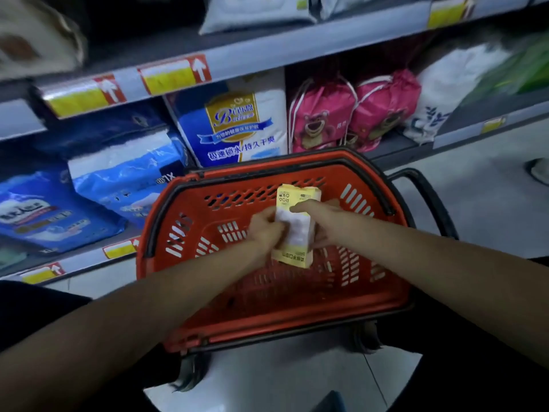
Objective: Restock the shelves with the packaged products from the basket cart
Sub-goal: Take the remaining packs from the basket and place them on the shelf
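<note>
Both hands hold one pack (297, 224) over the middle of the red basket (267, 295). The left hand (264, 230) closes on the pack's 9 o'clock edge; the right hand (318, 218) clasps its 3 o'clock side, with a finger laid across the pack's top face. Each grip is closed on the pack. The pack is yellow and white with small print, long axis running from 12 to 6 o'clock, and seems lifted clear of the basket floor, though blur makes that hard to judge. The basket's black handle (427, 200) sticks out at 2 o'clock. Beyond the basket, at 12 o'clock, the shelf (401, 150) carries a blue-and-white pack (234, 126) and two pink bear bags (353, 114) beside it at 1 o'clock. At 9 to 10 o'clock lie blue packs (89, 191). Yellow price tags (175, 75) line the shelf edge above.
</note>
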`<action>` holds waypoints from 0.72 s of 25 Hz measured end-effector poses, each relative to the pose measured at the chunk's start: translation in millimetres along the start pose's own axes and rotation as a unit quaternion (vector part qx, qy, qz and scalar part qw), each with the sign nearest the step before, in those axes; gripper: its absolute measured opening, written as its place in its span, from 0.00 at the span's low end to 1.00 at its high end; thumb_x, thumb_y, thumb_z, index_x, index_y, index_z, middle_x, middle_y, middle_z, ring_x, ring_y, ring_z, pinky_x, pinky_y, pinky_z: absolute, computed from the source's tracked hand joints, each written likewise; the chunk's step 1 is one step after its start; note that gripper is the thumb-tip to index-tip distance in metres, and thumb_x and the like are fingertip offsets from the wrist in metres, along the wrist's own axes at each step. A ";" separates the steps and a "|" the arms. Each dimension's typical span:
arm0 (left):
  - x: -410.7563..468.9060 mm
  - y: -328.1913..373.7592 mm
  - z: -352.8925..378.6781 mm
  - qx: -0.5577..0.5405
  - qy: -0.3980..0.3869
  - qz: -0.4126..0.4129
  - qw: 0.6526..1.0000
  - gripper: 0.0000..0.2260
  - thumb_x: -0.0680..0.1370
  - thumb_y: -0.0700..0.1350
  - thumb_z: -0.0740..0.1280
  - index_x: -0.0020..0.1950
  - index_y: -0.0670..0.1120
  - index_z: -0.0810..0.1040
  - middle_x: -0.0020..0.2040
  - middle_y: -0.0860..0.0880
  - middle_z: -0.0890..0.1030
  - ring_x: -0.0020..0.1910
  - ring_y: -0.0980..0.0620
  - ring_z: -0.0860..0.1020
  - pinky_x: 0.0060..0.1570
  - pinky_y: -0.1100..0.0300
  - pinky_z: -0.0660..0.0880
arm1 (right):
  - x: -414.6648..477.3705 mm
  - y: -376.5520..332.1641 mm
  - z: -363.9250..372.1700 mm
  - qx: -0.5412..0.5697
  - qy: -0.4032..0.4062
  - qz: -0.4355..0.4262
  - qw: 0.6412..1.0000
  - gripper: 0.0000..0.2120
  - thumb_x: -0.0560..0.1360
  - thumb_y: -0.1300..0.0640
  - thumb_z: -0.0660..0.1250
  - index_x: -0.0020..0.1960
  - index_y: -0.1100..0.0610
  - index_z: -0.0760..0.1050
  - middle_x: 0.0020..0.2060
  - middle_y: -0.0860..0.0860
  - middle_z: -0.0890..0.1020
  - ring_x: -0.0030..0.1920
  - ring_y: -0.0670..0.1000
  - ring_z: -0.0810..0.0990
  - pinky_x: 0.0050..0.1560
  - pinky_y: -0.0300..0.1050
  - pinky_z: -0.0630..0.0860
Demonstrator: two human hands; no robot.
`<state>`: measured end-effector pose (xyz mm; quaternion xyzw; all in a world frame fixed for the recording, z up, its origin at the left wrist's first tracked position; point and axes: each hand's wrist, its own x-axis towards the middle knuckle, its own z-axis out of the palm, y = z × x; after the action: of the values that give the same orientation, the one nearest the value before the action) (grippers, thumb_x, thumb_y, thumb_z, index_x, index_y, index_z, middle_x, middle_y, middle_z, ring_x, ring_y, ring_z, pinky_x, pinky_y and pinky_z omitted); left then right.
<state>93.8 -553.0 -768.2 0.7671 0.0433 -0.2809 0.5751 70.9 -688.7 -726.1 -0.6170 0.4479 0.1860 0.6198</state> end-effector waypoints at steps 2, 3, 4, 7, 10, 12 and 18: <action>-19.6 35.7 -24.2 0.001 -0.034 0.063 0.997 0.17 0.80 0.27 0.63 0.64 0.42 0.81 0.49 0.46 0.84 0.39 0.59 0.84 0.36 0.66 0.78 | -32.0 -21.3 -10.5 -0.005 -0.050 -0.025 0.998 0.24 0.72 0.51 0.78 0.64 0.54 0.75 0.57 0.58 0.82 0.53 0.60 0.84 0.43 0.53 0.84; -26.8 50.1 -35.7 0.012 -0.046 0.091 0.995 0.18 0.80 0.27 0.63 0.66 0.41 0.80 0.50 0.47 0.84 0.37 0.63 0.83 0.36 0.69 0.77 | -46.3 -30.6 -15.5 -0.006 -0.071 -0.042 0.997 0.20 0.73 0.51 0.78 0.62 0.53 0.77 0.55 0.58 0.83 0.52 0.58 0.85 0.41 0.51 0.84; -34.2 62.6 -48.0 0.020 -0.062 0.121 0.991 0.18 0.80 0.28 0.64 0.67 0.41 0.80 0.52 0.48 0.85 0.40 0.64 0.83 0.40 0.69 0.78 | -61.1 -38.6 -20.0 -0.008 -0.087 -0.058 0.994 0.18 0.73 0.52 0.78 0.61 0.52 0.79 0.54 0.57 0.84 0.50 0.57 0.86 0.40 0.50 0.84; -47.1 83.7 -78.6 0.031 -0.074 0.163 0.983 0.15 0.81 0.35 0.69 0.67 0.44 0.81 0.57 0.50 0.86 0.53 0.58 0.85 0.52 0.65 0.80 | -89.5 -47.8 -29.6 0.019 -0.104 -0.101 0.989 0.19 0.70 0.53 0.80 0.59 0.52 0.82 0.53 0.56 0.87 0.48 0.58 0.88 0.43 0.50 0.85; -58.5 89.7 -103.8 0.006 -0.022 0.139 0.990 0.13 0.80 0.48 0.73 0.64 0.47 0.84 0.56 0.50 0.87 0.57 0.52 0.85 0.57 0.59 0.80 | -95.7 -51.4 -27.3 0.101 -0.111 -0.109 0.983 0.23 0.69 0.51 0.81 0.62 0.52 0.80 0.58 0.59 0.84 0.51 0.61 0.87 0.47 0.52 0.86; -63.4 91.4 -108.7 -0.056 -0.032 0.083 0.994 0.16 0.79 0.55 0.73 0.63 0.48 0.83 0.56 0.51 0.88 0.58 0.50 0.85 0.60 0.53 0.80 | -101.7 -58.8 -22.1 0.162 -0.120 -0.123 0.972 0.21 0.71 0.53 0.79 0.62 0.52 0.78 0.57 0.60 0.85 0.53 0.61 0.87 0.53 0.53 0.85; -58.1 98.0 -105.4 -0.263 -0.090 -0.021 0.960 0.23 0.76 0.48 0.76 0.70 0.47 0.77 0.63 0.46 0.85 0.61 0.42 0.85 0.63 0.43 0.80 | -101.2 -60.5 -19.9 0.251 -0.141 -0.156 0.945 0.21 0.74 0.54 0.77 0.66 0.52 0.79 0.56 0.57 0.87 0.61 0.58 0.85 0.52 0.47 0.81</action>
<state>123.5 -475.3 -637.1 0.5592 0.0798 -0.3399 0.7519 58.3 -684.9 -607.3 -0.4710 0.2863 0.0532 0.8326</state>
